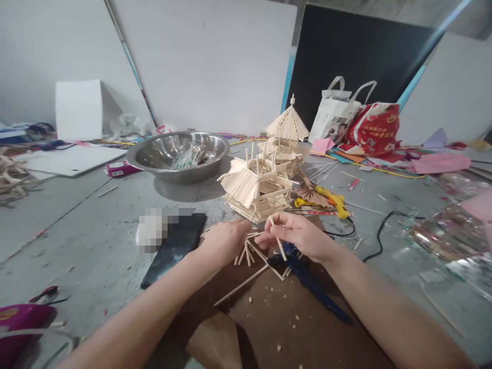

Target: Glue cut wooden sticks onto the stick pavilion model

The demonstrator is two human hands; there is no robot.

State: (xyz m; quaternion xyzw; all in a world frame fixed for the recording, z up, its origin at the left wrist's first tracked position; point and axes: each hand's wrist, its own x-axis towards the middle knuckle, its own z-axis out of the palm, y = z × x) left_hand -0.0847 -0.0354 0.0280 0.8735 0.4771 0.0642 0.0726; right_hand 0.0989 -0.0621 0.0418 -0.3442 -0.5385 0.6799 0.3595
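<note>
My right hand pinches a thin wooden stick that runs from its fingertips down toward me. My left hand is closed over a small bundle of wooden sticks that fan out below its fingers. Both hands hover over a sheet of brown cardboard, just in front of a stick-built pavilion model. A second, taller stick model with a pointed roof stands behind it. Blue-handled pliers lie on the cardboard under my right wrist.
A steel bowl sits at the back left, a black phone left of my hands. A yellow glue gun with a black cable lies to the right. Paper bags, coloured paper and clear plastic wrap clutter the right side.
</note>
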